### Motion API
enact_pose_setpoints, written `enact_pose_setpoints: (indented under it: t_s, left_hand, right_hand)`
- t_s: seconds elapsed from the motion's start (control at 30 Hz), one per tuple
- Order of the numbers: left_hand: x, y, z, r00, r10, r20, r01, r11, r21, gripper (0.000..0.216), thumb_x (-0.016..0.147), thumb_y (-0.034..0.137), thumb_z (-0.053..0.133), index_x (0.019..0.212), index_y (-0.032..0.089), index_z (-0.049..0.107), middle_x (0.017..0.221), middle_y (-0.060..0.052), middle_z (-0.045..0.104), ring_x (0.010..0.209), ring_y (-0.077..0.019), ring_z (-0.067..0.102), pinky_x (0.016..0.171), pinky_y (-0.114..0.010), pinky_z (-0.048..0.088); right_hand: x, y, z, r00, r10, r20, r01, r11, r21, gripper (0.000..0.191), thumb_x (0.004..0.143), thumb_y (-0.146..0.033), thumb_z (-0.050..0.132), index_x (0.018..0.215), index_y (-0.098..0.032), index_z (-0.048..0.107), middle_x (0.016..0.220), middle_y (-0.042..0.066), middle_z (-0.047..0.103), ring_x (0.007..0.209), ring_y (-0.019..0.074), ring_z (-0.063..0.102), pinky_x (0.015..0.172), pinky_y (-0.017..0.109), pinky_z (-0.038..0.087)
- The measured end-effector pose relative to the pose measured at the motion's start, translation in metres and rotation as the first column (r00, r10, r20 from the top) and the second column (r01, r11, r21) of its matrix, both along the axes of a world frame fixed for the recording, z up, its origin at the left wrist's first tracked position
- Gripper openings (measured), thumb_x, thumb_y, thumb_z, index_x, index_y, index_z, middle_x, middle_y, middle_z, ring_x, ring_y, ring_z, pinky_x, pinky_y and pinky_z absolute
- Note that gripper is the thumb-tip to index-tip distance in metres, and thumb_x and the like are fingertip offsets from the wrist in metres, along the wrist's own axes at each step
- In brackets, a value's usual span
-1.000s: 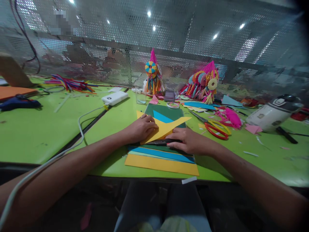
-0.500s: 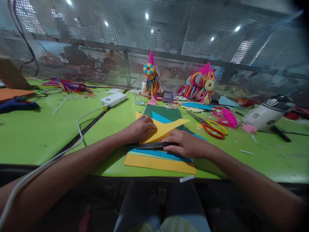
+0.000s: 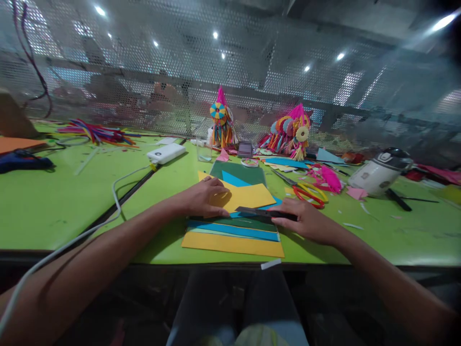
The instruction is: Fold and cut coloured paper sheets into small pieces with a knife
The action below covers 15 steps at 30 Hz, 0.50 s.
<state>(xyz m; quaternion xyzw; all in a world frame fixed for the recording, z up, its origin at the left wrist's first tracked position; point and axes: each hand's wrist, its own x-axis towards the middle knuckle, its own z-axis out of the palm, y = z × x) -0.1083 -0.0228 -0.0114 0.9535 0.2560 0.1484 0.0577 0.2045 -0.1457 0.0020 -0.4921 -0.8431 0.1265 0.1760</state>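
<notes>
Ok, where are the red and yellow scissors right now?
In the head view, the red and yellow scissors lie on the green table right of centre, just beyond the right hand and next to the pink tassel.

The left grip (image 3: 207, 197) lay flat, fingers spread, on a yellow paper sheet (image 3: 252, 196) atop a stack of coloured paper (image 3: 230, 235) on the green tabletop (image 3: 65, 202). The right grip (image 3: 309, 222) rested just right of the stack, its fingertips on one end of a slim black tool (image 3: 264, 211) lying across the sheet's near edge; whether they pinched it could not be told. Red-and-yellow scissors (image 3: 309, 192) lay near, beyond that grip. A white power bank (image 3: 166, 154) sat farther left, and tasselled paper ornaments (image 3: 288, 132) stood along the perforated screen (image 3: 252, 72).
</notes>
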Motion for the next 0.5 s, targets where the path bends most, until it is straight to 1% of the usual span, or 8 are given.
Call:
enact_pose_setpoints:
  t_s: [0.03, 0.07, 0.1, 0.2, 0.23, 0.3, 0.4, 0.5]
  left_hand:
    - [0.0, -0.004, 0.002, 0.999, 0.018, -0.035, -0.018, 1.0, 0.008, 0.073, 0.075, 0.07, 0.066, 0.126, 0.018, 0.063, 0.123, -0.016, 0.061, 0.113, -0.0307, 0.054, 0.095, -0.043, 0.046]
    - [0.0, -0.007, 0.003, 0.998, 0.032, -0.058, -0.031, 0.999, 0.022, 0.077, 0.073, 0.073, 0.066, 0.127, 0.018, 0.062, 0.124, -0.016, 0.061, 0.113, -0.0318, 0.054, 0.095, -0.044, 0.046]
    - [0.0, -0.009, 0.003, 0.997, 0.041, -0.071, -0.038, 0.999, 0.036, 0.075, 0.074, 0.073, 0.065, 0.125, 0.017, 0.063, 0.123, -0.016, 0.062, 0.113, -0.032, 0.055, 0.095, -0.044, 0.045]
    - [0.001, -0.009, 0.0, 0.998, 0.023, -0.052, -0.019, 0.997, 0.073, 0.058, 0.081, 0.066, 0.062, 0.112, 0.018, 0.069, 0.116, -0.014, 0.066, 0.109, -0.0295, 0.057, 0.096, -0.042, 0.044]
    - [0.001, -0.008, -0.001, 0.999, 0.012, -0.038, -0.009, 0.997, 0.079, 0.053, 0.083, 0.063, 0.062, 0.111, 0.018, 0.069, 0.114, -0.014, 0.066, 0.107, -0.0286, 0.058, 0.096, -0.042, 0.044]
    - [0.0, -0.006, -0.001, 1.0, 0.003, -0.018, -0.002, 0.997, 0.074, 0.049, 0.085, 0.058, 0.061, 0.114, 0.019, 0.069, 0.114, -0.014, 0.067, 0.105, -0.0274, 0.059, 0.095, -0.041, 0.045]
    - [-0.002, -0.004, 0.003, 1.0, 0.029, 0.007, -0.03, 0.999, 0.022, 0.057, 0.082, 0.057, 0.065, 0.125, 0.02, 0.065, 0.117, -0.014, 0.066, 0.108, -0.0279, 0.059, 0.094, -0.04, 0.046]
    - [-0.003, 0.002, 0.005, 0.995, 0.085, 0.045, -0.08, 0.991, -0.109, 0.065, 0.079, 0.059, 0.066, 0.13, 0.019, 0.061, 0.12, -0.014, 0.067, 0.107, -0.0277, 0.062, 0.09, -0.037, 0.048]
  right_hand:
    - [0.004, -0.002, 0.0, 1.0, -0.012, 0.004, 0.012, 1.0, 0.003, 0.031, 0.096, -0.039, 0.057, 0.118, -0.021, 0.071, 0.104, 0.009, 0.071, 0.097, 0.0231, 0.063, 0.086, 0.035, 0.047]
    - [0.008, -0.004, -0.001, 1.0, -0.026, 0.002, 0.026, 1.0, 0.009, 0.032, 0.096, -0.04, 0.057, 0.117, -0.022, 0.071, 0.104, 0.009, 0.072, 0.097, 0.0231, 0.063, 0.086, 0.036, 0.048]
    - [0.012, -0.005, -0.002, 0.999, -0.043, -0.003, 0.043, 0.999, 0.016, 0.032, 0.096, -0.041, 0.056, 0.117, -0.022, 0.071, 0.104, 0.008, 0.072, 0.096, 0.023, 0.063, 0.085, 0.035, 0.048]
    - [0.023, -0.01, -0.006, 0.995, -0.097, -0.018, 0.098, 0.995, 0.028, 0.034, 0.096, -0.043, 0.055, 0.117, -0.022, 0.072, 0.098, 0.008, 0.071, 0.088, 0.0217, 0.064, 0.079, 0.034, 0.05]
    - [0.026, -0.011, -0.007, 0.994, -0.11, -0.02, 0.11, 0.994, 0.025, 0.034, 0.096, -0.043, 0.054, 0.117, -0.023, 0.072, 0.097, 0.007, 0.071, 0.086, 0.0213, 0.064, 0.077, 0.034, 0.05]
    - [0.03, -0.013, -0.01, 0.993, -0.12, -0.021, 0.12, 0.993, 0.008, 0.033, 0.096, -0.043, 0.053, 0.117, -0.024, 0.072, 0.096, 0.007, 0.072, 0.085, 0.0208, 0.064, 0.076, 0.033, 0.05]
    - [0.028, -0.014, -0.01, 0.993, -0.117, -0.021, 0.116, 0.993, -0.009, 0.033, 0.097, -0.042, 0.053, 0.117, -0.024, 0.072, 0.097, 0.007, 0.072, 0.086, 0.0206, 0.064, 0.077, 0.033, 0.05]
    - [0.022, -0.013, -0.008, 0.994, -0.105, -0.022, 0.105, 0.994, 0.001, 0.033, 0.097, -0.042, 0.053, 0.117, -0.023, 0.072, 0.097, 0.007, 0.071, 0.087, 0.0207, 0.063, 0.079, 0.033, 0.05]
